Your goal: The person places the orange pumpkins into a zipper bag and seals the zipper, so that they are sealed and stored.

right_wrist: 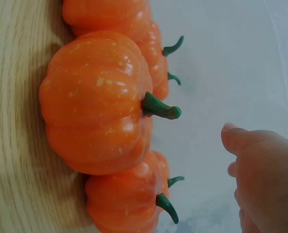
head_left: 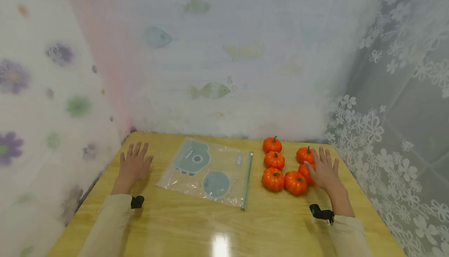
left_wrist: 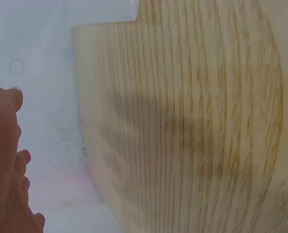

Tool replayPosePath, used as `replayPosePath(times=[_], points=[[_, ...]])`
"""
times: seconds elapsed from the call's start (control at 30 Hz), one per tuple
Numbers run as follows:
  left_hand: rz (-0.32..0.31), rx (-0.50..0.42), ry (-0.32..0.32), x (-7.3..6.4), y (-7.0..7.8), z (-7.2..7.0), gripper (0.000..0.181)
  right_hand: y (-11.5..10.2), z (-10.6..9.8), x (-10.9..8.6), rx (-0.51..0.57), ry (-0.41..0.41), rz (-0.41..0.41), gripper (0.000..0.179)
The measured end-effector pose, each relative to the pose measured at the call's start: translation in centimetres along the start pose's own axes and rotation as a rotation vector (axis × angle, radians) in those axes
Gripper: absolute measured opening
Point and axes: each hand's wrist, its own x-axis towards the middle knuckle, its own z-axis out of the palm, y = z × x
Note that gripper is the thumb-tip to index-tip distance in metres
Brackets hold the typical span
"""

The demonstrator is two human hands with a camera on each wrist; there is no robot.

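Observation:
My left hand (head_left: 133,164) is over the left side of the table, fingers spread, holding nothing. To its right lies a flat, clear zip bag (head_left: 224,157) with blue-grey cartoon prints and a green slider strip (head_left: 247,181) along its right edge. Several small orange toy pumpkins (head_left: 273,179) with green stems stand right of the bag in a rough U shape. My right hand (head_left: 324,171), fingers apart, overlaps the rightmost pumpkins in the head view. The right wrist view shows that hand (right_wrist: 267,174) beside the pumpkin stems with a gap between, gripping nothing.
A light wooden table (head_left: 182,225) carries everything. Pale curtains with fish prints (head_left: 210,90) hang behind it, flowered fabric (head_left: 38,105) on the left, and a sheer white-flowered curtain (head_left: 386,140) on the right. Each wrist wears a small black camera (head_left: 137,202).

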Motion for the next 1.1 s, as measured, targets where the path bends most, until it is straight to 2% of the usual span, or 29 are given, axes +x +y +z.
replayPosePath(times=[0.27, 0.4, 0.5, 0.6, 0.7, 0.83, 0.97, 1.1], points=[[-0.007, -0.005, 0.000, 0.5, 0.2, -0.8, 0.067, -0.5, -0.1, 0.7, -0.006, 0.042, 0.001, 0.072], [0.003, -0.026, -0.006, 0.7, 0.1, -0.6, 0.067, -1.0, 0.3, 1.0, 0.022, 0.095, -0.009, 0.072], [0.031, -0.112, 0.019, 1.1, 0.3, -0.1, 0.066, -1.8, 1.3, 1.5, 0.117, 0.160, -0.047, 0.069], [0.072, -0.280, 0.067, 1.8, 1.0, 0.7, 0.063, -3.0, 2.7, 2.0, 0.295, 0.214, -0.115, 0.063], [0.111, -0.429, 0.111, 2.4, 2.4, 1.5, 0.058, -4.6, 4.0, 2.1, 0.464, 0.234, -0.166, 0.057], [0.169, -0.499, 0.131, 2.6, 5.7, 3.1, 0.048, -7.2, 5.6, 1.8, 0.682, 0.208, -0.225, 0.052], [0.234, -0.549, 0.076, 2.1, 9.3, 5.0, 0.042, -9.9, 7.4, 1.9, 0.878, 0.172, -0.253, 0.047], [0.236, -0.652, -0.017, 1.6, 12.3, 6.6, 0.041, -12.7, 9.1, 1.7, 0.994, 0.057, -0.159, 0.046]])
